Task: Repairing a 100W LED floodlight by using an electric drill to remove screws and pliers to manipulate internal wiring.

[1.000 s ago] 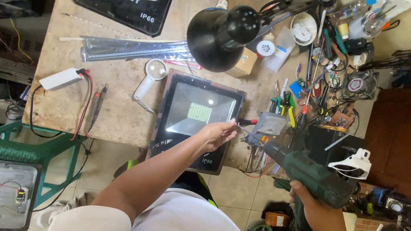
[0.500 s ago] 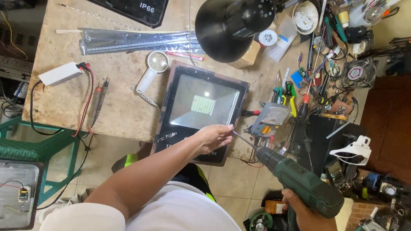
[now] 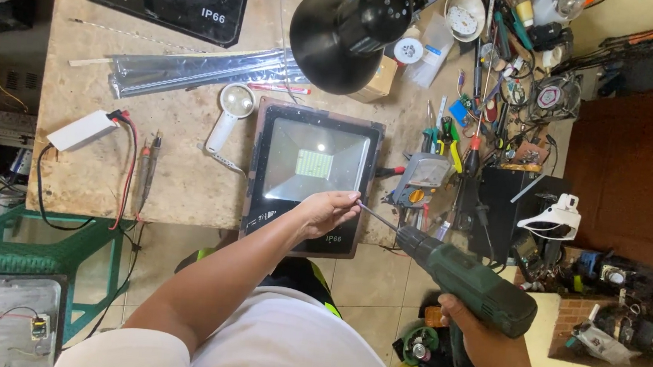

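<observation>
A black floodlight (image 3: pixel 312 173) with a glass front and a small LED panel lies flat at the workbench's near edge. My left hand (image 3: pixel 328 211) rests on its lower right frame, fingers pinching the tip of the drill's long bit. My right hand (image 3: pixel 477 339) grips the handle of a green cordless drill (image 3: pixel 463 278), held off the bench's near right corner, with its bit (image 3: pixel 377 217) pointing up-left at the floodlight's frame.
A black desk lamp (image 3: pixel 346 30) hangs over the bench (image 3: pixel 183 129) behind the floodlight. A magnifier (image 3: pixel 231 114), meter probes (image 3: pixel 137 169), a white box (image 3: pixel 82 131) and silver strips (image 3: pixel 196 68) lie left. Pliers, a multimeter (image 3: pixel 420 179) and several tools crowd the right. A green stool (image 3: pixel 18 252) stands lower left.
The view has shifted slightly. The drill has moved a little left, toward the floodlight, and my left hand stays at the bit tip on the lower right frame.
</observation>
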